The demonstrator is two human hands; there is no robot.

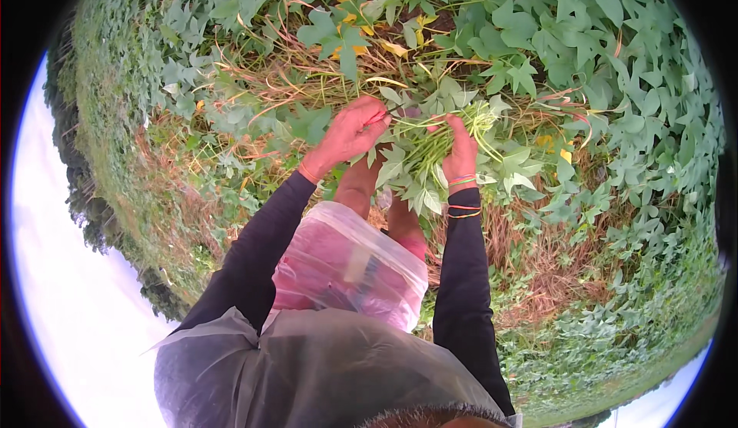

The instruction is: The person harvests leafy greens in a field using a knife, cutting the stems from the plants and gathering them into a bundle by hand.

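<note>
A bunch of leafy green cuttings (430,150) with long pale stems is gripped in my right hand (460,151), its fingers closed round the stems. The cut stem ends fan out to the right of that hand, while broad leaves hang below and to its left. Just left of the bunch, my left hand (355,130) is closed, thumb and fingers pinching a small red thing (376,117) whose kind I cannot make out. A stem from the bunch reaches toward these left fingertips. Coloured bands (463,211) circle my right wrist and sleeve cuff.
Dense lobed-leaf vines (538,32) spread ahead and along the right. Dry brown grass (307,82) lies among them, with yellow leaves beyond my hands. My bare legs (357,186) stand beneath the bunch, below a translucent plastic cover (350,267). Trees edge the field at left.
</note>
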